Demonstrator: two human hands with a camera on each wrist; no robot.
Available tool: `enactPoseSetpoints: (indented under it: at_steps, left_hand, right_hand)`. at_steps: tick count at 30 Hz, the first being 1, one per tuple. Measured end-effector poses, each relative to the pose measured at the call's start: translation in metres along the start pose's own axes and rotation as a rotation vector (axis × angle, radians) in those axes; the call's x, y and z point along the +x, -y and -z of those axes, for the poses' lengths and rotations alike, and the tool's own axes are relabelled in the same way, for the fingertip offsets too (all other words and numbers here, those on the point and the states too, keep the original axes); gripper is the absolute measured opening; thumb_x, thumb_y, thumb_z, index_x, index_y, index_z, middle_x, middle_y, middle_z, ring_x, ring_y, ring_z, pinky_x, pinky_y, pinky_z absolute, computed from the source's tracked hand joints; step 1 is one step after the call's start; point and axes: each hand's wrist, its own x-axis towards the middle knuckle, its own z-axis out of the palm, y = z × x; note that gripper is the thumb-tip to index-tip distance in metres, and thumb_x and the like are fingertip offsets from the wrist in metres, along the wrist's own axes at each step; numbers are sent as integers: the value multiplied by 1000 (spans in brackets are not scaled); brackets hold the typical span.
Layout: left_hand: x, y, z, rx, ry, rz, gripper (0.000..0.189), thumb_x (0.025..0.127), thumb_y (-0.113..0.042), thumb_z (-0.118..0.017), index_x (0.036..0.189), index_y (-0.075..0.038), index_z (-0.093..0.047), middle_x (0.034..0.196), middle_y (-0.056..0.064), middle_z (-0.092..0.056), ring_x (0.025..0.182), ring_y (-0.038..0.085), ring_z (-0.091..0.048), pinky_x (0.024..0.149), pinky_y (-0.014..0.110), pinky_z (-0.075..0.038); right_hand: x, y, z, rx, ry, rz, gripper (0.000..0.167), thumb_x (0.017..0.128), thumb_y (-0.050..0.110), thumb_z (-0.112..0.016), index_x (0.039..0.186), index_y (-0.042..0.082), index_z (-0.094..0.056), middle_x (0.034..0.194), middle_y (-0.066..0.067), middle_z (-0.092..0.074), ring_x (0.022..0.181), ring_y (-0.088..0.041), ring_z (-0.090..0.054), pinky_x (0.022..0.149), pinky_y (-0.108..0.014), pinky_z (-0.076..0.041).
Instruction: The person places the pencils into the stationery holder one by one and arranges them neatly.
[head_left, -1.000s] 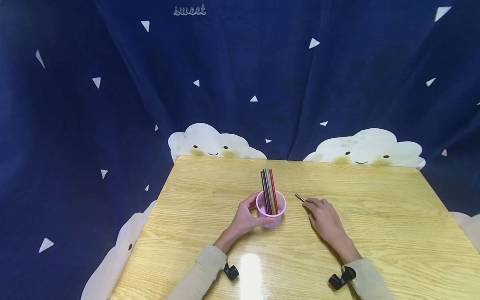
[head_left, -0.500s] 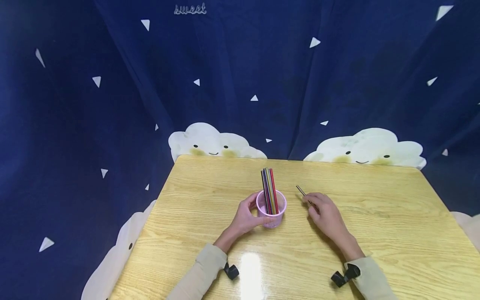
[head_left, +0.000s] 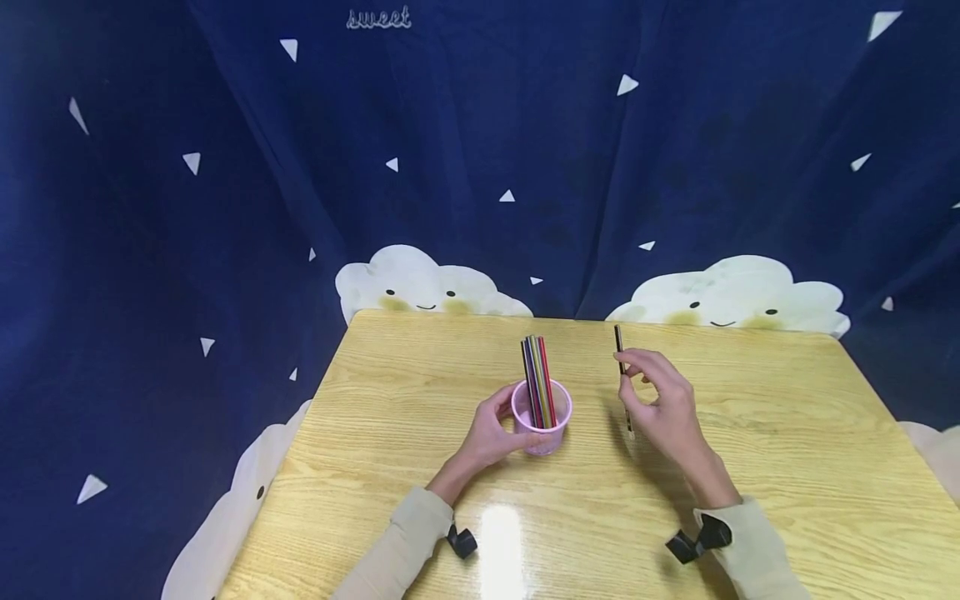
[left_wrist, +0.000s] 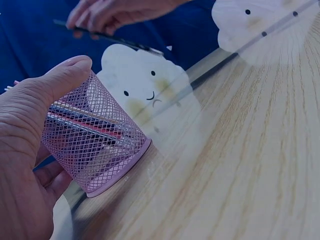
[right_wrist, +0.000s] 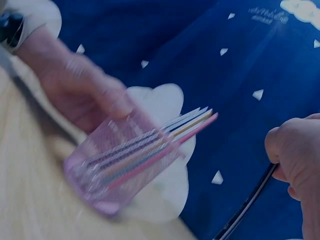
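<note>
My left hand [head_left: 491, 432] grips a pink mesh pen holder [head_left: 553, 442], thumb on the near side and fingers round the far side. The holder stands upright on the table. Several coloured pencils [head_left: 538, 367] lean inside it, their ends above the rim; the mesh wall [left_wrist: 100, 155] shows them in the left wrist view. To the right of the holder, my right hand [head_left: 666, 406] pinches a dark pencil [head_left: 618, 337] between thumb and fingers. That pencil is nearly upright in the head view, above the table. In the right wrist view the dark pencil [right_wrist: 247, 200] slants below the fingers.
A light wooden table [head_left: 420, 358] lies under both hands. Behind it hangs a dark blue curtain [head_left: 465, 125] with white triangles and printed clouds [head_left: 735, 292]. A bright reflection marks the tabletop near the front. Black camera mounts [head_left: 697, 542] sit at both wrists.
My right hand has lifted the dark pencil from low over the table and turned it from slanting to nearly upright. My left hand and the pen holder stay in place.
</note>
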Motion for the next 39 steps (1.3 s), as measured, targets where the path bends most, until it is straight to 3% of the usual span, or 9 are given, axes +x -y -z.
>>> enactPoseSetpoints:
  at_steps: [6,11,14,19,27,34,39]
  left_hand:
    - [-1,1,2,-11,-15,13,84,71,-1,-93,147,-5,-57,138,12,-67,125,28,-64,110,40,-51]
    - [-1,2,4,1,-11,17,84,72,-3,-93,148,-6,-56,140,10,-66,128,28,-63,112,41,-49]
    - [0,2,6,5,-8,6,84,73,-3,-92,148,-4,-55,140,13,-66,128,32,-62,113,44,-48]
    - [-1,2,6,6,-11,-6,84,73,-3,-92,148,-3,-55,139,16,-65,127,36,-62,112,49,-49]
    - [-1,0,3,27,-1,-10,83,74,-8,-92,149,-8,-55,141,8,-66,128,28,-63,112,43,-50]
    - [-1,0,1,20,7,-18,83,74,-6,-92,149,-9,-55,141,9,-66,126,30,-63,111,44,-50]
    - [-1,-1,-1,17,13,-11,83,74,-5,-92,148,-10,-56,140,8,-66,125,27,-64,110,43,-51]
  right_hand:
    - [30,35,0,64,-166,73,31,77,-16,-66,107,-13,-73,103,-30,-71,78,-29,-65,78,-14,-47]
    - [47,58,-10,118,-302,121,25,82,-10,-67,105,-15,-73,98,-33,-70,82,-24,-65,80,-16,-48]
    - [50,59,-19,148,-328,130,25,81,-11,-69,105,-14,-73,97,-32,-69,85,-21,-65,81,-18,-49]
    - [42,43,-39,163,-222,118,32,77,-15,-72,109,-13,-73,101,-29,-70,84,-28,-66,82,-16,-48]
    - [19,25,-65,151,-45,37,39,81,-15,-73,119,-4,-73,117,-19,-70,86,-30,-70,83,-17,-53]
    - [6,24,-72,121,108,-29,34,84,-15,-73,116,-4,-73,118,-15,-70,87,-25,-70,87,-20,-57]
    - [5,30,-71,68,190,-60,31,85,-14,-73,114,-3,-74,119,-16,-69,90,-25,-72,82,-30,-62]
